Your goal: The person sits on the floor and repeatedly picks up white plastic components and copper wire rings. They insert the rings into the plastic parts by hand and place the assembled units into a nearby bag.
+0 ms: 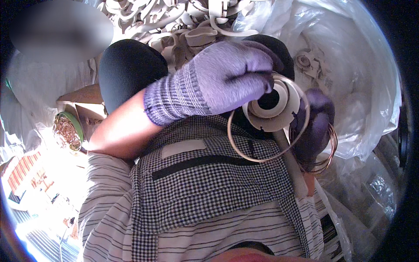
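My left hand wears a light purple knit glove and reaches across to the right with its fingers closed. Its fingertips pinch a thin cream-coloured ring at the upper edge of a round white plastic part. The ring hangs loosely around and below this part, whose centre has a round opening. On the part's other side, my right hand, gloved too and in shadow, is closed around several thin copper-coloured wire rings. Whether its hidden fingers also support the white part, I cannot tell.
Many white curved plastic parts are heaped beyond my knees. At the right stands a large clear plastic bag with a few pale parts inside. A cardboard box and a green-rimmed roll with copper-coloured strands lie at the left.
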Available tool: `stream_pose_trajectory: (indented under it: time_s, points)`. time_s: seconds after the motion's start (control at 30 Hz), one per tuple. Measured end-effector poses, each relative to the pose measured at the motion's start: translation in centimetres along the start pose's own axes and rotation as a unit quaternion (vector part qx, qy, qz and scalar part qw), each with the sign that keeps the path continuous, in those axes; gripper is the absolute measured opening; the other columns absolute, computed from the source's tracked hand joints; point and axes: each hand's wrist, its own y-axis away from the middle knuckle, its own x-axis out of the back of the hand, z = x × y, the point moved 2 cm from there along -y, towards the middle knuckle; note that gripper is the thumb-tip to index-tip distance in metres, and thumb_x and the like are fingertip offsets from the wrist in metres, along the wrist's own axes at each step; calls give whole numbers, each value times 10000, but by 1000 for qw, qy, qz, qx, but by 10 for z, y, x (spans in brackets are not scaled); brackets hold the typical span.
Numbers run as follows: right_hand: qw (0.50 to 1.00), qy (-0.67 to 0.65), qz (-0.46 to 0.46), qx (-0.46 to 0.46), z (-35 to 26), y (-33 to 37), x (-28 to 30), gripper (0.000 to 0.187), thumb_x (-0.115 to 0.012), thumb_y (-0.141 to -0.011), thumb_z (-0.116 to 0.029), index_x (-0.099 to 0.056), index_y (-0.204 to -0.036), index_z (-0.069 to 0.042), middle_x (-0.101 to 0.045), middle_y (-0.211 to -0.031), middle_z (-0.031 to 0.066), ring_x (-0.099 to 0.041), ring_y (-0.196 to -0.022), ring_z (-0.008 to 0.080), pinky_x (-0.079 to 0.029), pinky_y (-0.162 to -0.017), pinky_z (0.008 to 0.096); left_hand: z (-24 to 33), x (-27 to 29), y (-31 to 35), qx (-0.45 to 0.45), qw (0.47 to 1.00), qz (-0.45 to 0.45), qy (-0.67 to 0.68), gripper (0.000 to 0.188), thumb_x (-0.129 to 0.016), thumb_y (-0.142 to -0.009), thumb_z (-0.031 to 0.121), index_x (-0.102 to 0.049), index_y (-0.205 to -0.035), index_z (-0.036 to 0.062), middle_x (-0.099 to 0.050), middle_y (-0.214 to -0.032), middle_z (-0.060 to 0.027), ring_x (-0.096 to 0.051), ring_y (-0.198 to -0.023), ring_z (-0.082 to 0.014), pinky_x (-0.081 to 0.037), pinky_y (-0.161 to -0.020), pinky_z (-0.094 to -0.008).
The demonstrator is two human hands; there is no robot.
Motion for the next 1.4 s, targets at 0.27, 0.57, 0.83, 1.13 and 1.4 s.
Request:
stream_pose_trajectory:
  time_s: [0.27,0.57,0.83,1.13,1.4]
  points:
    - [884,396,-112,221,-38,-31,-42,184,-805,-791,-33,-731,-959,-20,-667,-854,100,-647,-761,223,-515,-719,322,30,-7,-30,-21,950,-79,-303,177,-679,-888,217,-650,-958,57,-659,-903,-146,-679,-884,-356,-554,-798,-449]
    - [901,402,-30,161,-22,-15,-32,158,-786,-816,-60,-675,-925,-30,-643,-855,87,-625,-767,189,-516,-747,312,19,-30,22,-11,974,125,-189,515,-745,-854,179,-559,-1307,21,-622,-1276,-204,-608,-1203,-399,-496,-1035,-431]
    - [931,340,-35,127,-22,-23,-43,246,-736,-897,-49,-642,-1120,-7,-686,-984,74,-648,-900,152,-526,-842,299,-11,-35,11,-59,960,160,-223,503,-560,-889,42,-557,-1392,40,-621,-1302,-240,-612,-1187,-410,-490,-1041,-443]
    - [887,445,-117,44,-54,-23,-51,194,-692,-924,-30,-694,-1114,12,-708,-1003,69,-648,-923,120,-511,-856,280,8,-38,23,44,950,232,-202,254,-745,-873,78,-750,-1126,65,-720,-1007,-140,-711,-900,-283,-579,-792,-330]
    - [842,512,-162,45,-66,-31,-55,146,-669,-953,-35,-681,-1091,11,-722,-986,106,-659,-834,123,-528,-787,280,16,-33,18,79,961,208,-162,275,-757,-872,65,-748,-1146,73,-734,-1083,-147,-730,-954,-283,-588,-816,-337]
